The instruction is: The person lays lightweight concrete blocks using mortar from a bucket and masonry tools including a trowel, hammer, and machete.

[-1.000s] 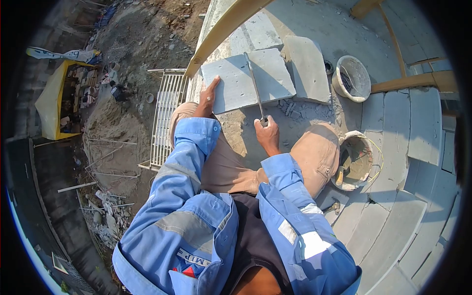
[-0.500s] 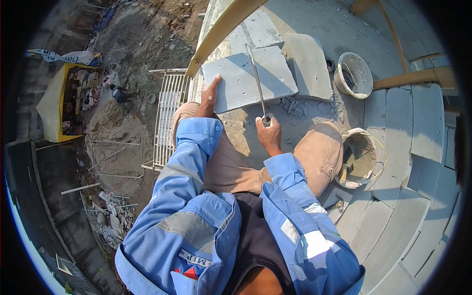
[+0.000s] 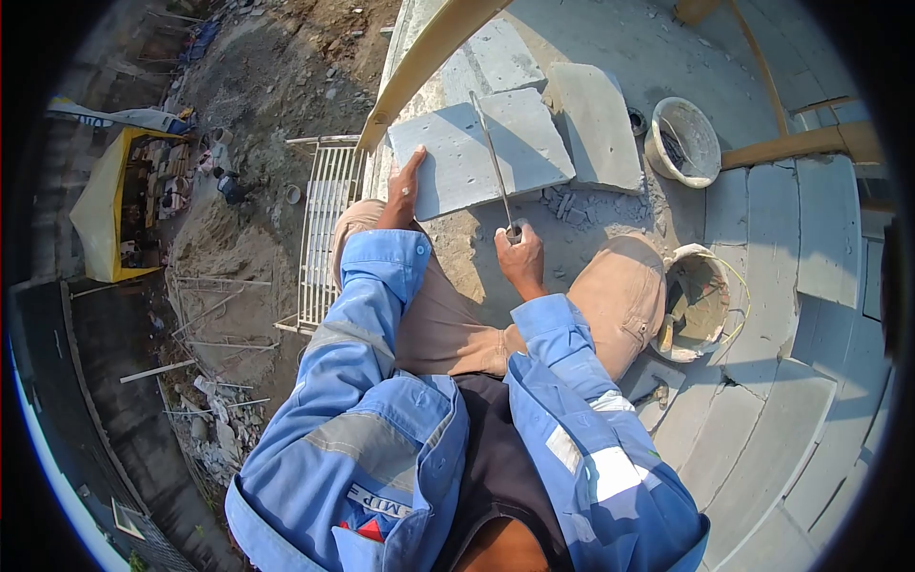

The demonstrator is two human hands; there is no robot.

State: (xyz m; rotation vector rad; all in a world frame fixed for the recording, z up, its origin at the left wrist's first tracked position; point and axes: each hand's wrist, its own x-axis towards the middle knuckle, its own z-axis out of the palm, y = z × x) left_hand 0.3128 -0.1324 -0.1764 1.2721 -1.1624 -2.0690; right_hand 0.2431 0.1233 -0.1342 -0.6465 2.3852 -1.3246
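Note:
My right hand is closed around the dark handle of a hand saw. The saw's long thin blade points away from me, seen nearly edge-on across a pale grey lightweight concrete block. At the block's near left edge, my left hand grips it with the thumb along the top; the other fingers are mostly hidden. Small pits mark the block's upper face, and shadows cross it. A second grey block lies to its right, and another block sits behind it.
Broken chips lie right of the saw. A bucket with wet mix stands beside my right knee, a pale tub beyond. Wooden braces cross overhead. A metal grille borders the drop at left, with people far below.
The view has shifted very slightly. Both hands keep their grips, and the saw stays across the block with hardly any visible movement.

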